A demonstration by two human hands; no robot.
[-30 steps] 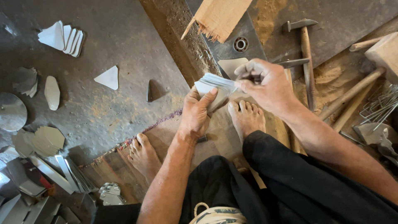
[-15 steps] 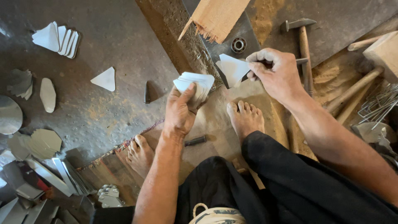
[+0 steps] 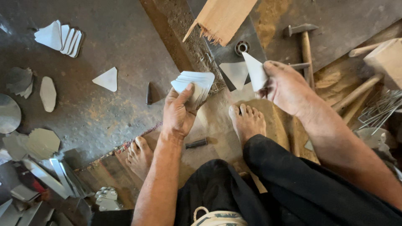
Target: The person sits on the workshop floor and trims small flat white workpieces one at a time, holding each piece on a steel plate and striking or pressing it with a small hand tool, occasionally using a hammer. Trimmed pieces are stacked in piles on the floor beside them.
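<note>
This is looking like a small sheet-metal workshop, where the person is sitting barefoot and working right on a dusty, rust-stained floor (image 3: 125, 104). Cut metal pieces are lying all around: a fanned pile of blanks (image 3: 58, 37), a loose triangle (image 3: 106, 78), round and oval offcuts (image 3: 29, 142) and strips (image 3: 58, 178). Hammers (image 3: 305, 42) with wooden handles, a split wooden block (image 3: 222, 19) and a bundle of wire rods (image 3: 381, 111) are resting amid sawdust close by.

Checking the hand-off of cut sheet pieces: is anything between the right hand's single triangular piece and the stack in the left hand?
Nothing visible. The right hand holds the triangular piece apart from the stack in the left hand; only floor lies beneath the gap.
</note>
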